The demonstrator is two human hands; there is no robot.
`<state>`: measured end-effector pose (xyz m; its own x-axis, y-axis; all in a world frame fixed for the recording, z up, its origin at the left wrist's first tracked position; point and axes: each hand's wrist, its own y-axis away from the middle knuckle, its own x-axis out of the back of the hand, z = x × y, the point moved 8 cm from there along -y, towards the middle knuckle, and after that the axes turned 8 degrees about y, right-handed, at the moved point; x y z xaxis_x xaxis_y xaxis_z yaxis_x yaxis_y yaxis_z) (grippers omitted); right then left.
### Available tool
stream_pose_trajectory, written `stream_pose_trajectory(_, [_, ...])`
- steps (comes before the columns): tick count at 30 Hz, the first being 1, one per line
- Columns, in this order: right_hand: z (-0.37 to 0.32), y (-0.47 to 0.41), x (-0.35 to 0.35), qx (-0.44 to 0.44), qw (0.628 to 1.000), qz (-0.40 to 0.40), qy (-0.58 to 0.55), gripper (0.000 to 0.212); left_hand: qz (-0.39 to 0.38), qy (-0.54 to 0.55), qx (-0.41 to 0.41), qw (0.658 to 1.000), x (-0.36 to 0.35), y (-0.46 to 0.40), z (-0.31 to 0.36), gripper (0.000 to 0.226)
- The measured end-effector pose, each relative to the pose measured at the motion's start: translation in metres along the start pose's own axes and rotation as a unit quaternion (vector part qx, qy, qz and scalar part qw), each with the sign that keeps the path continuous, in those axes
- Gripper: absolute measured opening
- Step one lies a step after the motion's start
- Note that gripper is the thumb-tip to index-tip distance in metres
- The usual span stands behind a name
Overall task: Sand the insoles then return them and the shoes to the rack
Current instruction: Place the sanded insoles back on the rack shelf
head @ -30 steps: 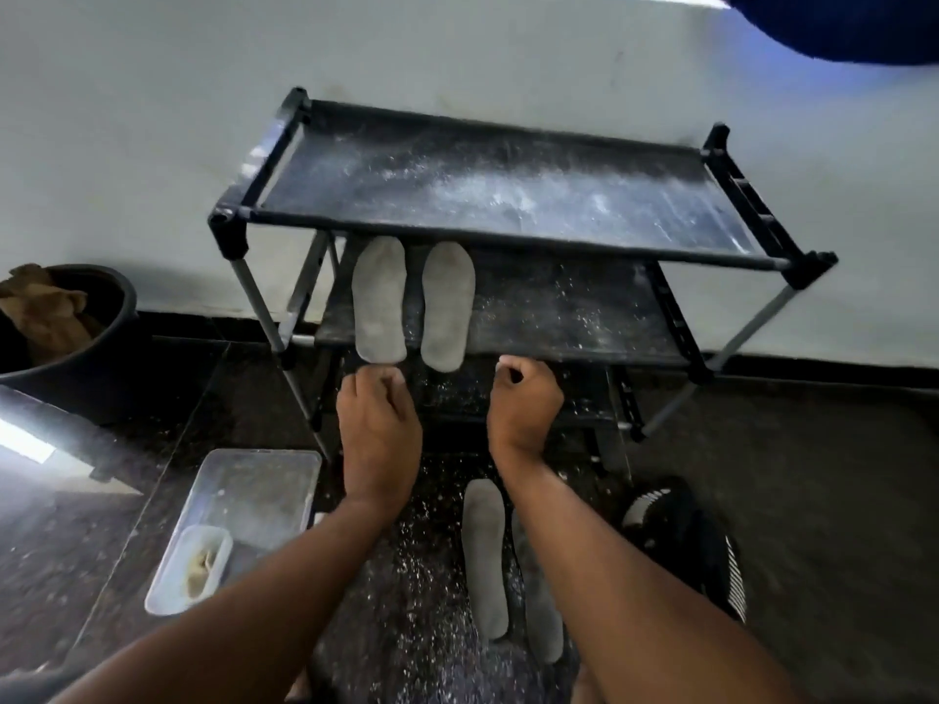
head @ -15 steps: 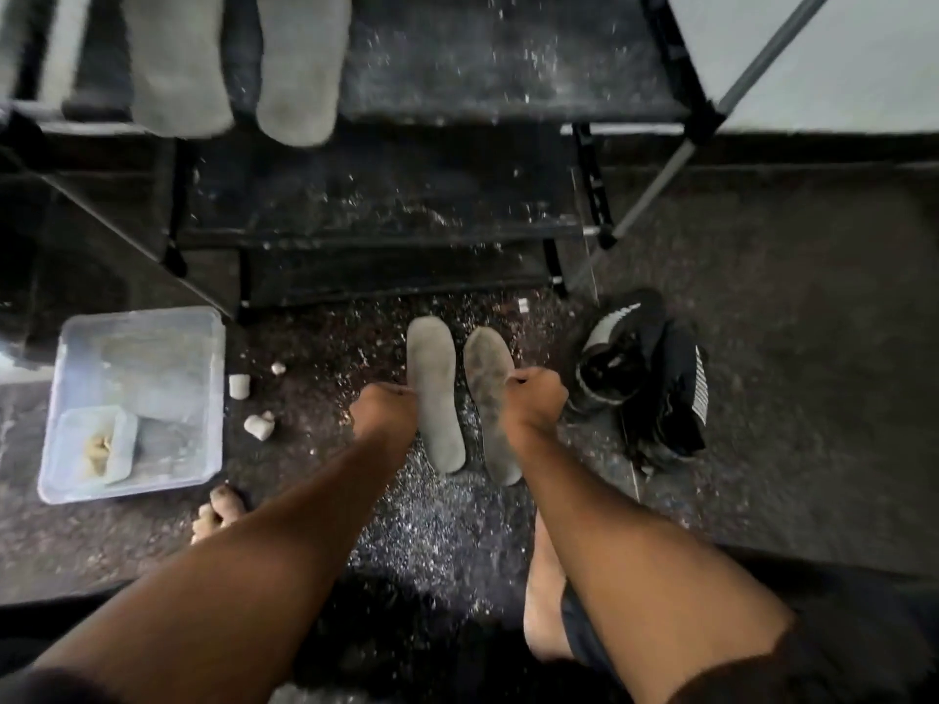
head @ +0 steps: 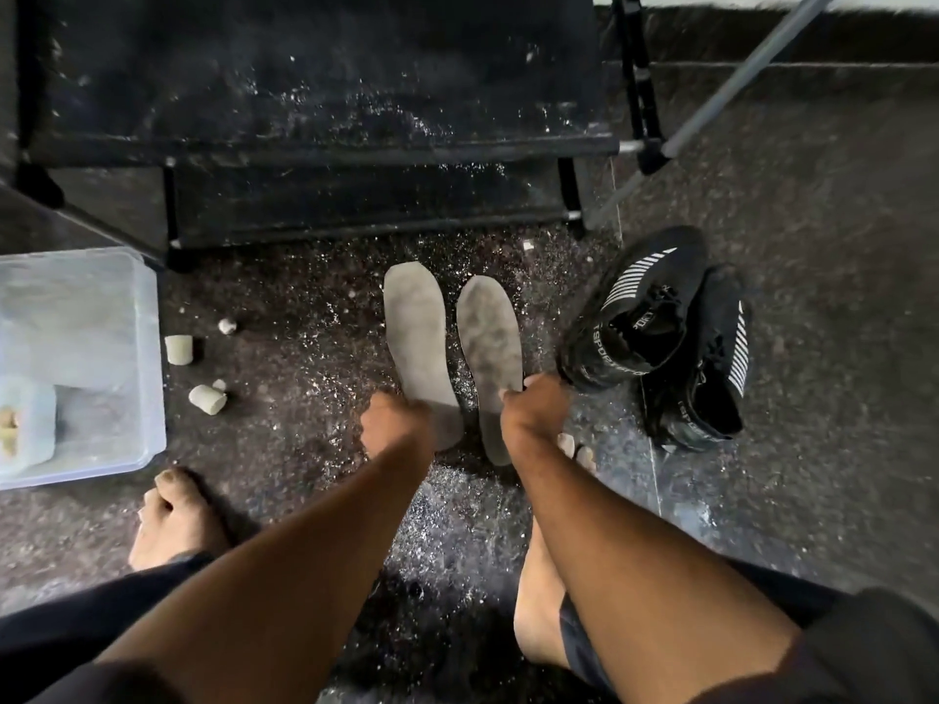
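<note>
Grey insoles lie side by side on the dusty dark floor [head: 813, 348] before the rack [head: 325, 144]. Left hand [head: 394, 424] pinches the left insole [head: 414, 337] near its heel; right hand [head: 536, 411] curls around the right insole [head: 490, 343]. Black shoes [head: 660, 332] sit just right.

Dark speckled stone floor [head: 792, 348], strewn with pale dust and shavings. A joint line crosses the floor at right. A translucent plastic container [head: 76, 358] stands at left. Pale foam-like chunks [head: 207, 398] lie beside it.
</note>
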<state>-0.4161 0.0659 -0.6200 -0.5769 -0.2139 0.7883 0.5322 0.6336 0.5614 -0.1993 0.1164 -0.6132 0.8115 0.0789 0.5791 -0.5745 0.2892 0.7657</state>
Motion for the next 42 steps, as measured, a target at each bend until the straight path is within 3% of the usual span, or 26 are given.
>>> stream_pose_trajectory(7, [-0.003,-0.002,0.0,-0.03,0.994,-0.039,-0.098,0.005,0.018,0.106,-0.037,0.994,0.01,-0.006,0.008,0.006])
stream_pose_trajectory(10, [-0.019,0.01,0.017,0.013,0.994,-0.041,-0.105,0.01,0.011,0.143,-0.055,0.988,0.029,-0.001,0.013,0.029])
stream_pose_trajectory(14, [-0.038,0.034,0.044,0.059,0.99,-0.039,-0.123,0.011,0.023,0.172,-0.069,0.982,0.061,0.017,0.018,0.032])
stream_pose_trajectory(18, [-0.059,0.066,0.09,0.104,0.983,-0.013,-0.151,0.008,0.026,0.205,-0.128,0.97,0.098,0.057,0.035,0.029])
stream_pose_trajectory(22, [-0.074,0.1,0.135,0.156,0.965,0.028,-0.208,0.017,0.022,0.205,-0.193,0.959,0.129,0.105,0.045,0.012])
stream_pose_trajectory(26, [-0.1,0.14,0.187,0.208,0.934,0.069,-0.282,0.022,0.029,0.233,-0.285,0.929,0.165,0.149,0.067,0.015])
stream_pose_trajectory(30, [-0.123,0.156,0.23,0.2,0.925,0.085,-0.312,0.023,0.039,0.256,-0.348,0.901,0.2,0.179,0.1,0.016])
stream_pose_trajectory(36, [-0.167,0.158,0.286,0.21,0.885,0.086,-0.405,0.015,0.022,0.309,-0.333,0.891,0.227,0.181,0.156,0.009])
stream_pose_trajectory(42, [-0.214,0.13,0.313,0.203,0.882,0.08,-0.417,0.012,0.009,0.326,-0.34,0.882,0.229,0.173,0.217,0.012])
